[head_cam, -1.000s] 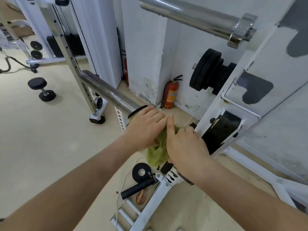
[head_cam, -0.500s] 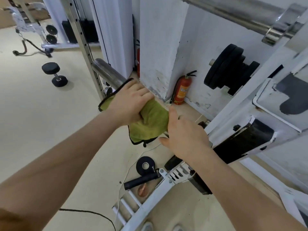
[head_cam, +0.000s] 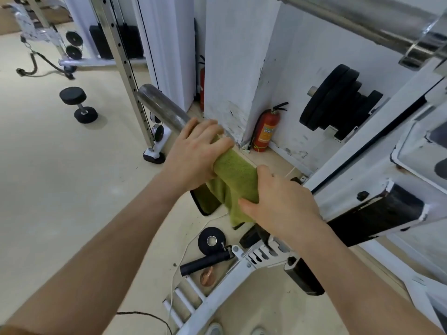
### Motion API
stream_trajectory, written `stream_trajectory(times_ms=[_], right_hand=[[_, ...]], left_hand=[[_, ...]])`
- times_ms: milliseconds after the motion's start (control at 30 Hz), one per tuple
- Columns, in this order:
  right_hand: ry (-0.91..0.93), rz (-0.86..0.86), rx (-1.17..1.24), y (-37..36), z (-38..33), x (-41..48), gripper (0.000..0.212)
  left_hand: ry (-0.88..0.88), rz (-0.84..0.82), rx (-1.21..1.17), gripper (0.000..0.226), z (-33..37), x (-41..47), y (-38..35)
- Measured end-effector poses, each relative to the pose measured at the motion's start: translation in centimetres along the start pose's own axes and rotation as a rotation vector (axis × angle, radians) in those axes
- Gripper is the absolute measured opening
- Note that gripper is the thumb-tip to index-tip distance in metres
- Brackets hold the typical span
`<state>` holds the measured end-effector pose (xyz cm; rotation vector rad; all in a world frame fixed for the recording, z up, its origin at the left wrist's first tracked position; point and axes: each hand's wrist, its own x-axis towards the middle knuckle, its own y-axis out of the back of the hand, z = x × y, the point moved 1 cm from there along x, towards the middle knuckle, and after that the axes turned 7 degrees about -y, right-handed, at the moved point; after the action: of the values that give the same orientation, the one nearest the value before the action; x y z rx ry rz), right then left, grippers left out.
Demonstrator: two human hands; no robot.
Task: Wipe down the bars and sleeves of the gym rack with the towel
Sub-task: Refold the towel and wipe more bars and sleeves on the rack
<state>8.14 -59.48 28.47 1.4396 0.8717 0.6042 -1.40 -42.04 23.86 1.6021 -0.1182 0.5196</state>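
A green towel (head_cam: 235, 180) with a dark edge is wrapped over the lower steel sleeve (head_cam: 162, 107), which juts out to the upper left from the white rack (head_cam: 377, 170). My left hand (head_cam: 193, 155) grips the towel around the sleeve at its outer part. My right hand (head_cam: 283, 201) holds the towel's inner end close to the rack. The sleeve's bare tip shows beyond my left hand. A second chrome bar (head_cam: 362, 18) with a collar runs across the top right.
Black weight plates (head_cam: 336, 102) hang on the rack by the wall. A red fire extinguisher (head_cam: 266, 131) stands at the pillar's foot. On the floor lie a small black plate (head_cam: 211, 240), a black handle (head_cam: 205, 261), a dumbbell (head_cam: 78, 103) and a perforated upright (head_cam: 125, 66).
My left hand has slid the towel outward along the lower sleeve, spreading it over the bar. My right hand stays at the inner end. The view has shifted left.
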Motion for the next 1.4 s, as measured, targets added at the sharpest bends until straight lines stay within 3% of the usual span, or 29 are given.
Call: stream_trajectory(times_ms=[67, 100, 167, 200, 233, 300, 433, 533, 600, 700, 900, 1000, 1133, 1267, 1400], right_hand=[[-0.016, -0.083, 0.095, 0.0, 0.4, 0.6, 0.045], [-0.026, -0.133, 0.153, -0.1, 0.7, 1.0, 0.044], [-0.043, -0.235, 0.27, 0.0, 1.2, 1.7, 0.047], [-0.046, -0.271, 0.315, 0.0, 1.4, 2.0, 0.05], [-0.047, -0.293, 0.337, 0.2, 1.4, 2.2, 0.053], [-0.039, -0.292, 0.324, 0.2, 1.2, 2.0, 0.055], [0.007, -0.104, 0.094, 0.0, 0.6, 0.4, 0.072], [0.033, -0.021, -0.08, -0.2, 0.7, -0.8, 0.104], [0.042, -0.034, -0.134, -0.5, 0.9, -1.0, 0.109], [0.054, -0.024, -0.172, -0.7, 0.6, -1.3, 0.104], [0.037, -0.045, -0.141, -0.5, 0.7, -0.4, 0.075], [0.015, -0.018, -0.155, -0.7, 0.5, -0.3, 0.073], [0.012, -0.029, -0.153, -0.5, 0.5, -0.2, 0.069], [0.072, -0.046, -0.111, -0.2, 0.8, -0.2, 0.061], [0.08, -0.025, -0.09, -0.6, 0.6, -0.3, 0.087]], left_hand=[[0.403, 0.128, -0.177, 0.078, 1.7, -2.4, 0.1], [0.627, 0.28, -0.33, 0.075, 3.3, -4.1, 0.0], [1.054, 0.509, -0.885, 0.058, 7.4, -7.1, -0.3], [1.194, 0.496, -1.308, 0.063, 9.4, -7.3, -0.4], [1.217, 0.418, -1.694, 0.074, 10.9, -6.7, -0.8], [1.176, 0.373, -2.03, 0.079, 11.4, -4.1, -1.0], [1.415, 0.507, -1.891, 0.032, 10.0, 1.0, -0.5], [1.467, 0.579, -1.804, 0.035, 6.7, 2.3, -0.4], [1.546, 0.664, -1.674, 0.044, 1.8, 3.2, -0.5], [1.566, 0.679, -1.493, 0.052, -5.5, 4.7, -0.1], [1.566, 0.626, -1.335, 0.037, -13.9, 6.2, -0.8], [1.554, 0.631, -1.339, 0.055, -15.7, 6.0, -3.3], [1.574, 0.642, -1.45, 0.059, -9.9, 4.7, -1.2], [1.554, 0.613, -1.502, 0.048, -3.3, 4.4, 0.5], [1.551, 0.534, -1.525, 0.035, 1.2, 3.7, 1.2]])
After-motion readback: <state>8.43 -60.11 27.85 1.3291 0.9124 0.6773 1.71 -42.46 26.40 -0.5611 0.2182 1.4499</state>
